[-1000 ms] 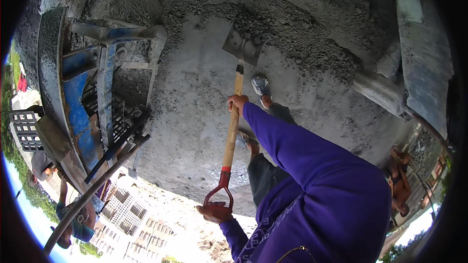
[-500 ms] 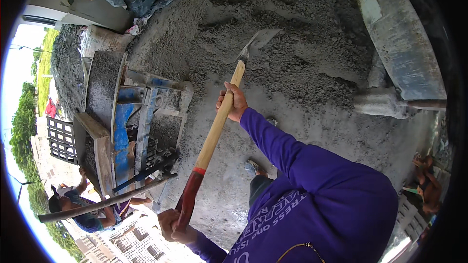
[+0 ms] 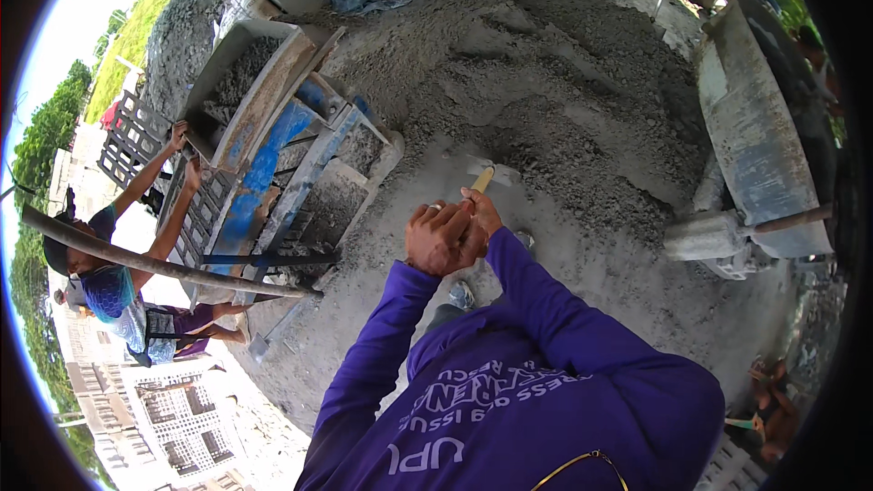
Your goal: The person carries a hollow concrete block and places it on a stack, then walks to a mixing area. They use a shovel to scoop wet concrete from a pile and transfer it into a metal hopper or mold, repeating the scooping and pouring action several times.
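Note:
In front of my chest, my left hand (image 3: pixel 440 241) is closed around the grip end of a shovel (image 3: pixel 483 181). Just beside it, my right hand (image 3: pixel 485 212) is closed on the handle, and the two hands touch or nearly touch. Little of the handle shows, since it points away from me; my fingers hide the red grip almost wholly. Its far end reaches down to the near edge of a grey sand and gravel heap (image 3: pixel 582 118). The blade there is hard to make out.
A blue metal frame with a trough (image 3: pixel 282 150) stands on the left, with a person (image 3: pixel 118 286) gripping its edge. A long bar (image 3: pixel 173 259) juts there. At the right is a wheelbarrow-like metal tray (image 3: pixel 759 118) with a wheel. Another person (image 3: pixel 773 409) is at the lower right.
My left hand has come up and right, close to my right hand, and the shovel now points away from me. The view has shifted. The person at left now holds the trough with both hands.

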{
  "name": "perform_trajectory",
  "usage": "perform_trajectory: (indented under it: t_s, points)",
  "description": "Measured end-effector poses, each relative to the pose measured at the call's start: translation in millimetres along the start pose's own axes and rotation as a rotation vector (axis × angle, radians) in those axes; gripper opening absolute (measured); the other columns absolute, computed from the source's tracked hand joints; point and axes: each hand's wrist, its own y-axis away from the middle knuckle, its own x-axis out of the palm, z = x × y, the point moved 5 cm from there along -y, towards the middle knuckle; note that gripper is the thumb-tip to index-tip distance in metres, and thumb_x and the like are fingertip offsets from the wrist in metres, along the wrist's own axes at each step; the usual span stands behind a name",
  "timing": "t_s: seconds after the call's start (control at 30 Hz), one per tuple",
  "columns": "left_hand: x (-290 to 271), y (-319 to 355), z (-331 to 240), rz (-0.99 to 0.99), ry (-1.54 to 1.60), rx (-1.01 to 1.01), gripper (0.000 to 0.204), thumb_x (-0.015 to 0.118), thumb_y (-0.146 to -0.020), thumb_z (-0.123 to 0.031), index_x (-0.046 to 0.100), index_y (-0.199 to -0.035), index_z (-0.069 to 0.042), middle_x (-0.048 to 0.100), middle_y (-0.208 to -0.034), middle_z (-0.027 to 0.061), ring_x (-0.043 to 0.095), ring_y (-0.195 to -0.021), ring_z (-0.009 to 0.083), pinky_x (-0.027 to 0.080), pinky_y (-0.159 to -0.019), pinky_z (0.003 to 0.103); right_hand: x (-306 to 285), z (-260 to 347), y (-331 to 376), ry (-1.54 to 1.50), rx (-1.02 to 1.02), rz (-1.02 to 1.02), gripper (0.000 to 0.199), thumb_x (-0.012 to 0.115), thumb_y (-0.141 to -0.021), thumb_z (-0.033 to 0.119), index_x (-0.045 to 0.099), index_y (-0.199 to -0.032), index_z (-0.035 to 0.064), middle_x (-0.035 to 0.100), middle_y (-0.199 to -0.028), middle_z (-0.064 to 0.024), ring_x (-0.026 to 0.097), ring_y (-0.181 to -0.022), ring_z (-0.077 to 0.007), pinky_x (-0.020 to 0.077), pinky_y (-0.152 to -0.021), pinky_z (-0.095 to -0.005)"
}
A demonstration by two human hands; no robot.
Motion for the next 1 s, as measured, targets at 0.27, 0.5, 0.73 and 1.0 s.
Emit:
perform_trajectory:
  t_s: [0.27,0.5,0.73,1.0]
  points:
    - [9,11,1,-0.132,0.229,-0.017,0.016,0.059,-0.074,-0.021,0.056,-0.067,-0.007,0.054,-0.062,0.0087,0.053,-0.055,0.0293,0.043,-0.055,0.038,-21,64,79,1.079,-0.393,-0.215,0.038,0.049,-0.092,0.040,0.061,-0.109,0.0077,0.060,-0.091,-0.0012,0.057,-0.084,-0.0124,0.0423,-0.067,-0.0289]
    - [34,-35,11,-0.466,0.938,-0.278,0.027,0.044,-0.091,-0.026,0.052,-0.075,-0.006,0.048,-0.066,0.0078,0.051,-0.063,0.0202,0.042,-0.063,0.035,99,66,186,1.386,-0.962,-0.147,0.056,0.053,-0.086,0.057,0.063,-0.106,0.0059,0.065,-0.085,-0.0065,0.063,-0.079,-0.0182,0.0476,-0.066,-0.0327]
    - [98,-16,106,-0.523,1.308,-0.876,0.035,0.043,-0.093,-0.035,0.053,-0.080,-0.005,0.055,-0.075,0.0054,0.051,-0.067,0.0139,0.043,-0.063,0.030,129,122,170,2.014,-1.226,-0.089,0.060,0.067,-0.074,0.060,0.066,-0.099,0.0054,0.066,-0.074,-0.0097,0.065,-0.065,-0.0240,0.0509,-0.059,-0.0357]
    - [164,365,239,0.180,0.438,-1.665,0.029,0.047,-0.078,-0.024,0.062,-0.085,0.000,0.065,-0.073,0.0169,0.061,-0.054,0.0276,0.049,-0.050,0.040,176,206,136,2.052,-1.134,0.077,0.053,0.069,-0.071,0.051,0.065,-0.097,0.0051,0.065,-0.077,-0.0163,0.064,-0.074,-0.0327,0.0496,-0.073,-0.0398]
